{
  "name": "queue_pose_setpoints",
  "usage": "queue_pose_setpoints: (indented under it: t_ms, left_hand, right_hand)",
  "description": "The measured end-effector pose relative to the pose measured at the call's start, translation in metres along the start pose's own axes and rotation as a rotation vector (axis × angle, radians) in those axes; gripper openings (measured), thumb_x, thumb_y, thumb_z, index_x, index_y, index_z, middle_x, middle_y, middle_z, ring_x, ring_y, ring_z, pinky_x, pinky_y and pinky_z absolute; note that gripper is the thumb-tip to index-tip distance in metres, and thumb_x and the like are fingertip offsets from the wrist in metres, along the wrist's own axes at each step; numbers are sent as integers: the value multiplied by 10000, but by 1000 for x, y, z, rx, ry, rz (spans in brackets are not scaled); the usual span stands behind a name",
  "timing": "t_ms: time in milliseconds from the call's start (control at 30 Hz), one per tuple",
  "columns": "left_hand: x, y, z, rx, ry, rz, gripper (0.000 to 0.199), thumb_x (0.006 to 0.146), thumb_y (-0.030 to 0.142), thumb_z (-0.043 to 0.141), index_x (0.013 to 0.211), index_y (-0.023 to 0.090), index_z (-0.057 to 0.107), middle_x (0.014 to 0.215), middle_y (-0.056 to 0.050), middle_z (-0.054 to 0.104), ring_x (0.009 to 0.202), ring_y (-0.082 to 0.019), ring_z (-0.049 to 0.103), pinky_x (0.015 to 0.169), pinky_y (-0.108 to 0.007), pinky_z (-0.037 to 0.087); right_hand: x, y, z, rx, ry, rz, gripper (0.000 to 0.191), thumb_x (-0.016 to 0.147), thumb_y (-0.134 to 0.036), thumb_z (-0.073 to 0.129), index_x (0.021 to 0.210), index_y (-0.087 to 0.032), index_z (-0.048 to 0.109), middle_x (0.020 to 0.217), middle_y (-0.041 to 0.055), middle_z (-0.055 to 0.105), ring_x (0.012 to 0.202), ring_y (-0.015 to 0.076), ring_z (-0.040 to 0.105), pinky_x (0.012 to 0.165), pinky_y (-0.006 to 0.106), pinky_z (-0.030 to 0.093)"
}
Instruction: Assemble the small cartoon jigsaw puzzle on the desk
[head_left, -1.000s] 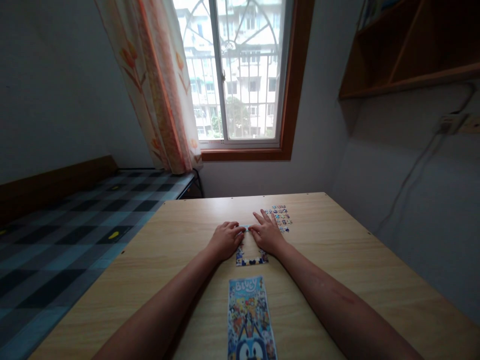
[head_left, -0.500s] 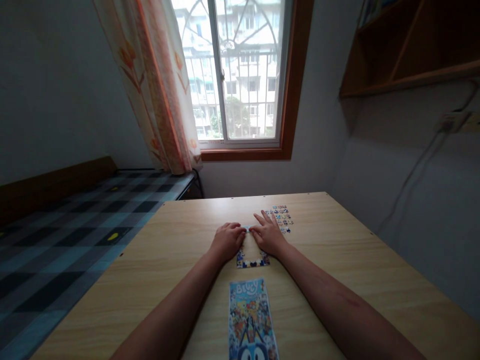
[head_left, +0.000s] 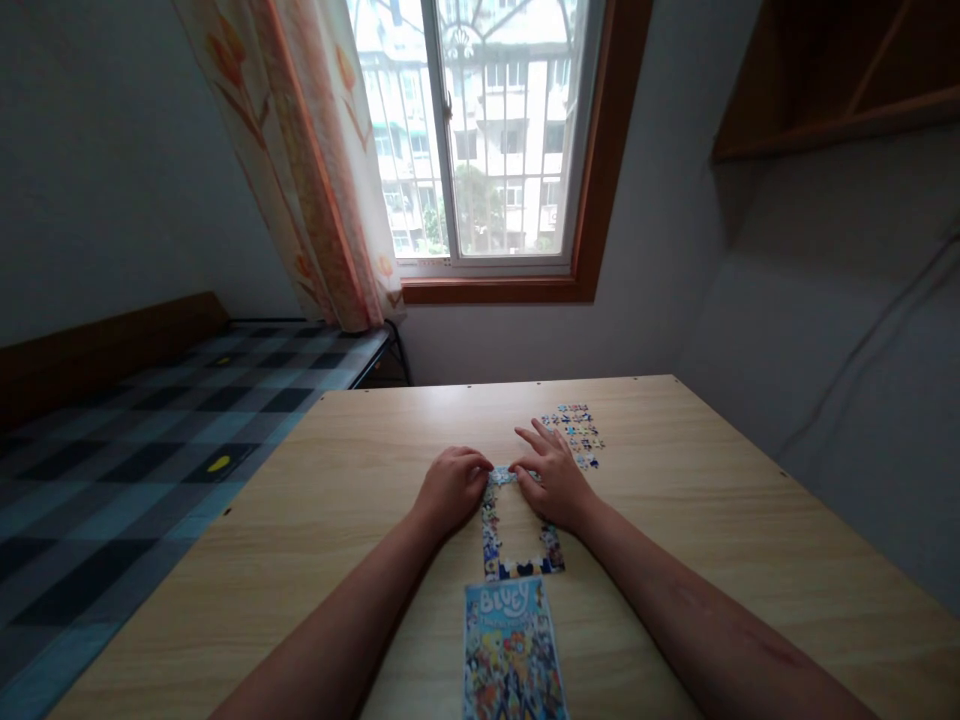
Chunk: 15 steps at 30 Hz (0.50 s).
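A partly assembled jigsaw puzzle [head_left: 491,545], joined as a rectangular border with bare table inside, lies flat in front of me. My left hand [head_left: 454,488] is closed at its far left corner, fingers bunched and thumb pressed to the edge. At the far right corner, my right hand [head_left: 556,482] grips the border with thumb and index finger while its other fingers spread above the table. Part of the right side is hidden under this hand. Just below the border lies a printed picture sheet [head_left: 511,650] marked "Bluey".
Several loose puzzle pieces [head_left: 581,432] lie in rows beyond my right hand. All this rests on a light wooden table [head_left: 337,520]. A bed with a checked cover [head_left: 165,440] is at the left, and a wall shelf [head_left: 840,110] hangs at the upper right.
The puzzle border has slid toward me with both hands on it, and its near edge now almost meets the picture sheet. The camera view has tilted down a little.
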<state>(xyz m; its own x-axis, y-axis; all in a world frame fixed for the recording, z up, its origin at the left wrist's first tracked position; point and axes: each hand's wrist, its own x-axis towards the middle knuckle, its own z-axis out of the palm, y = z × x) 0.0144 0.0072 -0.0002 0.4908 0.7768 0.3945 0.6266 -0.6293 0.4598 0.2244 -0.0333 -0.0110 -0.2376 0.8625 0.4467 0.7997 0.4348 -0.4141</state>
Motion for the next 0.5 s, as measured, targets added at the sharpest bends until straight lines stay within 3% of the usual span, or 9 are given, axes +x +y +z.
queue_pose_setpoints:
  t_ms: [200,500]
  left_hand:
    - [-2,1,1,-16,22,77,125,821,149,692,821,230,787,953,-41,761,924,-207,657,891,-364,513]
    - [-3,3,1,-9,-79,177,372,747,3,588,926,243,809,973,-23,776,934,-204,648,931,-383,521]
  right_hand:
    - [-2,-1,-1,39,-13,-16,217,862,-226,606,887,-262,818,1525,81,512,1505,349,295,1191,661,178]
    - [1,-3,-3,31,-53,2,223,851,-218,603,864,-258,822,1509,84,530,1482,358,340,1173,656,234]
